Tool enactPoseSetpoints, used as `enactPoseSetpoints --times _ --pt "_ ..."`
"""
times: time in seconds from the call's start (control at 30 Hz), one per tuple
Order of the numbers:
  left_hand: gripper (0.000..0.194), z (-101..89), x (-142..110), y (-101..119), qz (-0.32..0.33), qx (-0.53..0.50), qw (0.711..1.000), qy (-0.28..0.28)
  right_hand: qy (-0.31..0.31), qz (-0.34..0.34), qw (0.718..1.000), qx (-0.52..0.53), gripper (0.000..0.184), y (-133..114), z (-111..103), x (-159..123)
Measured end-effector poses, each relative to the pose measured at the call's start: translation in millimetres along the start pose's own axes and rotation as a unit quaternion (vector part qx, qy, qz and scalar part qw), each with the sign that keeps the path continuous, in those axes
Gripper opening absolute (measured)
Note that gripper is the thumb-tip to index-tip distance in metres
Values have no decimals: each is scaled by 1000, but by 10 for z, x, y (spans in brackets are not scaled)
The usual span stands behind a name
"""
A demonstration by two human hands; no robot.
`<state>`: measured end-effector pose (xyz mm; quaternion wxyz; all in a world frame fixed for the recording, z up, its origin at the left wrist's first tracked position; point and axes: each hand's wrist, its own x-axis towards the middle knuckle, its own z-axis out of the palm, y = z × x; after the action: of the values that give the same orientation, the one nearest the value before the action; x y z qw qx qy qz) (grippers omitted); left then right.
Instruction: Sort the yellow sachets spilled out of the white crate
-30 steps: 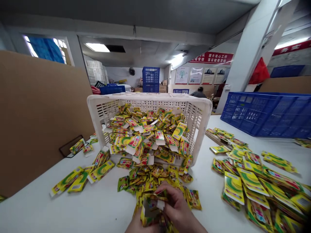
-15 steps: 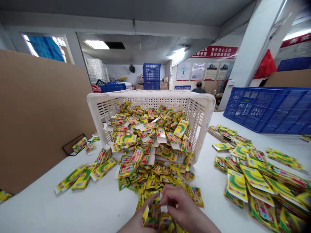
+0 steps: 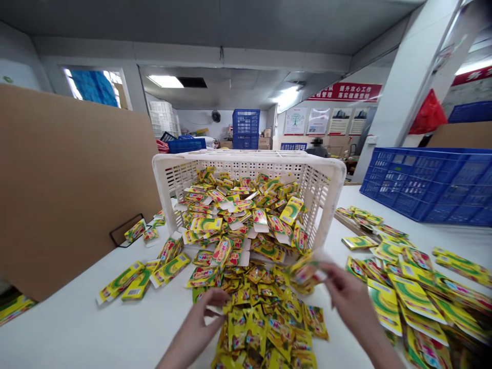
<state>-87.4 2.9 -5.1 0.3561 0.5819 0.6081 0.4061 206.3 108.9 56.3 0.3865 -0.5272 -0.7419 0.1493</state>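
The carton lifted by the right hand was motion-blurred, its print unreadable; the left hand had its fingers partly buried among the sachets, and both forearms and the flat cartons were cut off by the frame's edges.

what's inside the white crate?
The white crate, tipped on its side, holds a heap of flat yellow cartons spilling onto the table. Its lower wall is covered.

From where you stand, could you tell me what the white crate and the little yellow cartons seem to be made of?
White crate: moulded plastic by the look, matt, with perforated walls. Yellow cartons: probably thin printed card, glossy outside; bare white flaps show on several. The right hand holds one.
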Motion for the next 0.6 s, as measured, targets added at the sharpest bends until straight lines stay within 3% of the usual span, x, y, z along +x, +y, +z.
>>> enactPoseSetpoints --times 0.07,0.13,0.23,0.3,0.37,0.47,0.6 --pt "32 -168 50 -200 -6 176 979 105 140 91 969 -182 33 193 -178 124" --pt "48 -242 114 -443 15 290 946 146 152 100 953 -243 37 241 -117 144" --pt "55 -217 209 -711 44 342 928 141 -19 -32 994 -98 36 25 410 21" --pt "51 -184 257 -780 53 347 926 137 -152 -148 977 -27 42 -190 863 -102" --pt "49 -182 284 -784 50 336 928 152 -229 -203 951 -28 47 -340 1219 -206" --pt "42 -247 280 -729 42 296 938 176 -257 -188 947 -46 39 -348 1427 -283" --pt "40 -386 241 -636 27 268 941 204 -204 -137 969 -2 32 -153 1301 -260"
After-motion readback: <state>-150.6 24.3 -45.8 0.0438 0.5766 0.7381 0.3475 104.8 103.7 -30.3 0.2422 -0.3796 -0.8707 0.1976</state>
